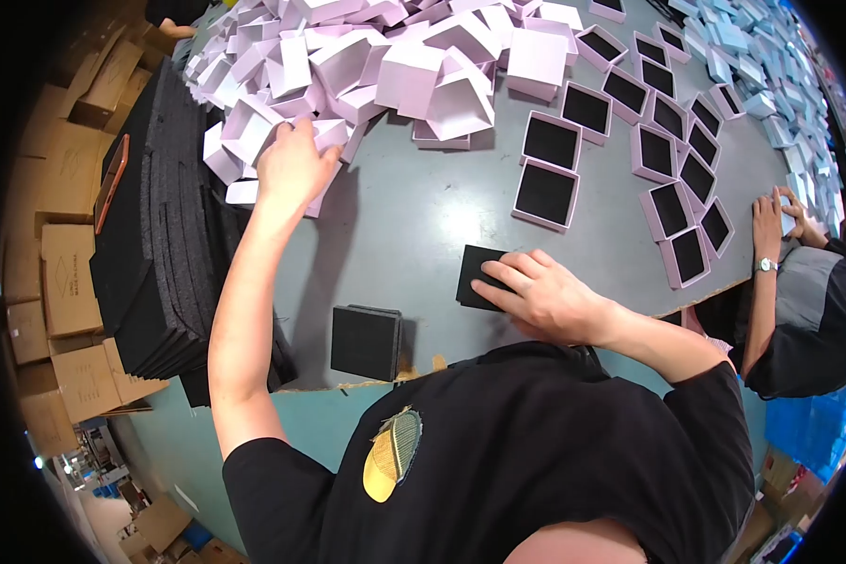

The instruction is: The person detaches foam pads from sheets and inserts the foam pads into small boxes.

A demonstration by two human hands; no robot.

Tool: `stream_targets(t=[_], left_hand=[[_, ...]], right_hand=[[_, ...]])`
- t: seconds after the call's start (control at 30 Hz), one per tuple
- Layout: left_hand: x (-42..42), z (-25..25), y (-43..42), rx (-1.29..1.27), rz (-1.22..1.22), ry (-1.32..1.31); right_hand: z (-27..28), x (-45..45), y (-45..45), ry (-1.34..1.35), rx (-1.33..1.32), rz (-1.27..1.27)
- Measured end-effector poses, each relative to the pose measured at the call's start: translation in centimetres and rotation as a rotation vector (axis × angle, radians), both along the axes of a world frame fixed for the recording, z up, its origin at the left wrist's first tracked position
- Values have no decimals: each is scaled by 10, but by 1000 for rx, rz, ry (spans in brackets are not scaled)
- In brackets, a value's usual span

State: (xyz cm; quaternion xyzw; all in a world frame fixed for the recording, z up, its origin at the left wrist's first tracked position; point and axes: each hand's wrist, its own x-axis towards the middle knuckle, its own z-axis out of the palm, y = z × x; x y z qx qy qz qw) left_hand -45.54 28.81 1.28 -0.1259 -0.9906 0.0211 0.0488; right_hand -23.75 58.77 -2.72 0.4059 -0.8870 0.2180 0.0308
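Note:
At the near edge of the pile of pale pink open boxes point(362, 61), my left hand point(294, 167) has its fingers curled over the wall of a small pink box point(331, 134). My right hand point(559, 303) holds a square black foam pad point(474, 274) just above or on the grey table; its thumb is mostly hidden. Between my arms, close to the table's front edge, stands a short stack of black foam pads point(365, 341). Right of centre, several pink boxes with black inserts point(547, 193) lie in rows, open side up.
Tall stacks of black foam sheets point(174, 226) stand at the left, with an orange-edged flat object point(112, 183) on them. Cardboard cartons point(69, 282) line the far left. A co-worker point(808, 310) handles light blue boxes point(752, 56) at the right.

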Motion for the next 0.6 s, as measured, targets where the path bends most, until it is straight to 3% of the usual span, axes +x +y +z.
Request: stream_targets(t=[0.1,0.2,0.23,0.33,0.53,0.6], left_hand=[[-4,6,5,-2,75,-71],[-11,15,10,-8,143,-146],[-14,17,10,-15,147,-164],[-16,24,12,-30,154,-180],[-28,19,16,-192,194,-261],[-29,21,22,-246,202,-296]], right_hand=[[14,2,14,-280,-295,32],[6,-5,-1,-147,-284,-373],[5,-8,-5,-172,-271,-398],[-9,-7,-9,-376,-81,-314],[5,-5,-11,-299,-159,-300],[5,-8,-8,-426,-235,-278]])
